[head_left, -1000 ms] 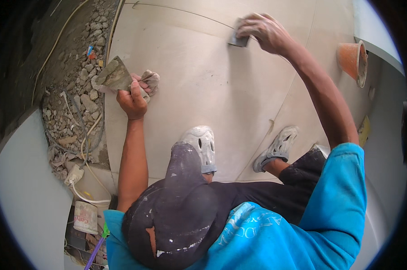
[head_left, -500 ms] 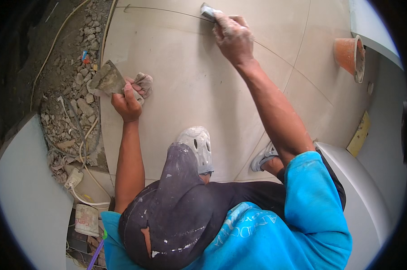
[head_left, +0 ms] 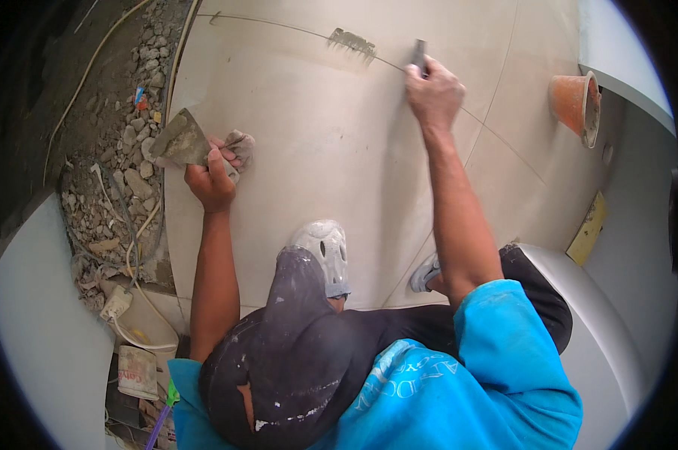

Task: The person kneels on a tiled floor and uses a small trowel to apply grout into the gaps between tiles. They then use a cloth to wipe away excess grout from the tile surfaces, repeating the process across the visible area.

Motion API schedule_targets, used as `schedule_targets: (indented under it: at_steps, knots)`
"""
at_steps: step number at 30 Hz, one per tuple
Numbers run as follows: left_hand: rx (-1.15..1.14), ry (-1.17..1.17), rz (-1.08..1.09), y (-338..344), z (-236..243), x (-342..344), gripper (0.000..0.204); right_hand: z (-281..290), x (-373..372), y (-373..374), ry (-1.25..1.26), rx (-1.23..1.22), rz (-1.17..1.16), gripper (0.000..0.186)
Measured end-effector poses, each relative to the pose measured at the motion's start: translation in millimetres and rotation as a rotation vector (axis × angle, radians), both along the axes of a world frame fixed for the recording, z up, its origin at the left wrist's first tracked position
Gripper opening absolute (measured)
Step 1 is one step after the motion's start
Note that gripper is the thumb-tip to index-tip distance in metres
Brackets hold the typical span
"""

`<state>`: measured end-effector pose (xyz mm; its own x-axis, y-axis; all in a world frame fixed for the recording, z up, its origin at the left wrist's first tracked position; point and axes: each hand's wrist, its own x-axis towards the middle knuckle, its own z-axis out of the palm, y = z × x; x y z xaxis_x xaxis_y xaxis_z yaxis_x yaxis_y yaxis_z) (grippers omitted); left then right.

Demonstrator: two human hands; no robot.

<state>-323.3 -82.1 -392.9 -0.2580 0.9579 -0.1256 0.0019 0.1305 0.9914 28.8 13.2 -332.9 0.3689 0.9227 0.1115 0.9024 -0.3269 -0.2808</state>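
Note:
My left hand grips a putty knife with a wide triangular blade, grey paste caked on it. A crumpled, dirty rag is bunched in the same hand. Farther forward and to the right, my right hand is closed around a small dark scraper, seen nearly edge-on. Whether it touches the floor I cannot tell. A patch of wet grey grout with ragged streaks lies across the thin joint between the large beige floor tiles, left of the scraper.
Rubble and cables line the left edge of the tiles. An orange bucket rests at the right near a white wall. A yellow piece leans below it. At lower left are a power socket and a whitish tub.
My right hand has moved right and slightly nearer with the scraper, off the spot where the grout patch now shows. My left hand has hardly moved.

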Motion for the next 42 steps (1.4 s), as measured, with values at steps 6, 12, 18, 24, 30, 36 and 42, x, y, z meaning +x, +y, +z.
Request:
schedule_targets:
  at_steps: [6,12,18,24,30,36,42]
  knots:
    - [0.001,-0.086,-0.033,-7.3,-3.7,-11.2,0.019,-7.8,-116.3,39.8,0.14,0.027,0.104,0.029]
    - [0.044,-0.019,-0.051,-6.1,-0.8,-12.1,0.017,-1.6,-218.9,80.5,0.233,0.033,0.219,0.027]
    - [0.079,-0.063,-0.033,-1.0,-0.6,-1.5,0.018,-19.7,-286.7,109.2,0.284,0.007,0.301,0.02]
    - [0.083,0.043,-0.051,-14.5,2.5,-28.9,0.021,11.5,-249.9,143.5,0.56,-0.173,0.595,0.022]
    - [-0.029,-0.067,-0.001,-4.3,-4.5,-6.6,0.022,-26.3,-186.9,189.3,-0.031,-0.007,1.374,0.033]
    - [0.069,0.127,-0.061,-3.7,10.6,-9.8,0.025,-18.9,-57.6,123.4,0.153,-0.13,1.39,0.031]
    - [0.024,0.082,-0.051,2.5,11.0,-2.5,0.024,26.9,118.0,5.6,-0.093,-0.278,1.167,0.042]
